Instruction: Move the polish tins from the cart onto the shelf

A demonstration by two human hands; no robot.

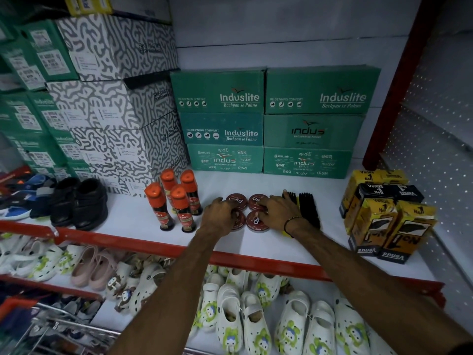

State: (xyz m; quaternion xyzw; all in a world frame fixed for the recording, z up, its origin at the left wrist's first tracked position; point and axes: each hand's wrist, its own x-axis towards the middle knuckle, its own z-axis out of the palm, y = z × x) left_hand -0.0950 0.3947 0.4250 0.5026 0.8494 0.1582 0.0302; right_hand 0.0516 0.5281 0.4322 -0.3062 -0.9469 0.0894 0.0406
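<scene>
Several round dark-red polish tins lie flat in a two-by-two block on the white shelf (256, 249). The back-left tin (236, 200) and the back-right tin (254, 199) show their lids. My left hand (219, 213) is curled over the front-left tin (238, 224) and hides most of it. My right hand (279, 210) lies on the front-right tin (254, 222), fingers gripping its far edge and reaching toward the back-right tin. Both forearms stretch over the red shelf edge.
Orange-capped polish bottles (179, 203) stand left of the tins, black brushes (308, 208) right of them. Yellow-black boxes (384, 216) stand at far right, green boxes (268, 124) behind, black shoes (76, 201) at left. A wire cart (51, 326) is at bottom left, white clogs (243, 316) on the lower shelf.
</scene>
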